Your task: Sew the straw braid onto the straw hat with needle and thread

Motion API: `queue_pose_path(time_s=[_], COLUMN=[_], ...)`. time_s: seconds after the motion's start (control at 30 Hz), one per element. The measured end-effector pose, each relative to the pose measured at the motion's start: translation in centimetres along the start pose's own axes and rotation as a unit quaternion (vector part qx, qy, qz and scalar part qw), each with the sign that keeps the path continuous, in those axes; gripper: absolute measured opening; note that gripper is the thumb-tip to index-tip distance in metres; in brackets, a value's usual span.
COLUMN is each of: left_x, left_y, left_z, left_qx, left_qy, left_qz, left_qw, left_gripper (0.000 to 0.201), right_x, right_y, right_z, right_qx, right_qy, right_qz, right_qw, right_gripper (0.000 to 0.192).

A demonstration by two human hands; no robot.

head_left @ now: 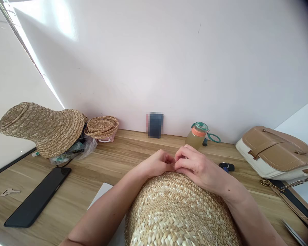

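Evidently, the large woven straw piece [178, 212] is lying between the two forearms, and the finer work is happening at its far end. There the left hand [157, 164] is resting with thumb and fingers bent, its tips almost meeting those of the right hand [200, 167], which is curling over the same end. Whether either one is pinching the straw, something thinner or nothing, I cannot tell. To be working well here, the fingertips should probably be staying close to the edge, one hand steadying the weave while the other is pulling gently, since a hard tug could be puckering the braid. The forearms, flanking the piece, could be helping to stop it from rolling. Much is hiding: the hands are covering the far edge, and the frame is cutting off the near part of the straw. Beyond the piece, a phone-like object [155, 125] is showing only as blurred blocks, and the right hand is partly covering a glass jar [195, 138]. Off to its right, a metal tool [294, 232] is running out of view, too incomplete to be identifying.
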State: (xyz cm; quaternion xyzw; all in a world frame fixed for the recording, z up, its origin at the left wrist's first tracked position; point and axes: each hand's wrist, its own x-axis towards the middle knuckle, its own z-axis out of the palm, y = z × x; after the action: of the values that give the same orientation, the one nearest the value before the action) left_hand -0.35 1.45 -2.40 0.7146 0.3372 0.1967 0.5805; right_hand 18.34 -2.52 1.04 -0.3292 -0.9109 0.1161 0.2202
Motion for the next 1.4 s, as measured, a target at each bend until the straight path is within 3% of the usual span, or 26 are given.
queue_pose_path(time_s=[0.27, 0.53, 0.73, 0.8, 0.87, 0.97, 1.03, 1.23, 1.4], left_x=[0.1, 0.1, 0.3, 0.3, 0.2, -0.1, -0.2, -0.2, 0.0], left_y=[0.0, -0.1, -0.5, -0.4, -0.1, 0.3, 0.6, 0.9, 0.8], left_z=[0.0, -0.1, -0.1, 0.0, 0.0, 0.0, -0.1, -0.1, 0.0], left_qx=[-0.022, -0.003, 0.013, 0.021, 0.029, 0.040, 0.054, 0.068, 0.087], left_qy=[-0.012, -0.012, -0.007, -0.007, -0.008, -0.008, -0.008, 0.002, 0.014], left_qz=[0.041, 0.029, 0.051, 0.052, 0.048, 0.032, 0.019, -0.004, -0.012], left_qw=[0.999, 1.000, 0.999, 0.998, 0.998, 0.999, 0.998, 0.998, 0.996], left_gripper=[0.023, 0.022, 0.017, 0.019, 0.023, 0.025, 0.027, 0.026, 0.025], right_x=[0.3, 0.3, 0.3, 0.1, 0.0, -0.2, -0.4, -2.1, -3.1], right_y=[-0.8, -0.5, -1.5, -1.5, -1.3, -1.2, -1.2, -1.5, -2.4], right_z=[-0.1, -0.1, -0.5, -0.5, -0.6, -0.7, -1.0, -1.8, -2.5], right_qx=[0.047, -0.001, 0.077, 0.099, 0.126, 0.190, 0.240, 0.353, 0.465], right_qy=[0.021, -0.013, -0.002, -0.006, -0.023, -0.055, -0.054, 0.016, 0.105], right_qz=[-0.068, -0.015, -0.078, -0.047, 0.025, 0.127, 0.151, 0.128, 0.068], right_qw=[0.996, 1.000, 0.994, 0.994, 0.991, 0.972, 0.957, 0.926, 0.877], right_gripper=[0.018, 0.019, 0.019, 0.018, 0.015, 0.012, 0.014, 0.015, 0.009])
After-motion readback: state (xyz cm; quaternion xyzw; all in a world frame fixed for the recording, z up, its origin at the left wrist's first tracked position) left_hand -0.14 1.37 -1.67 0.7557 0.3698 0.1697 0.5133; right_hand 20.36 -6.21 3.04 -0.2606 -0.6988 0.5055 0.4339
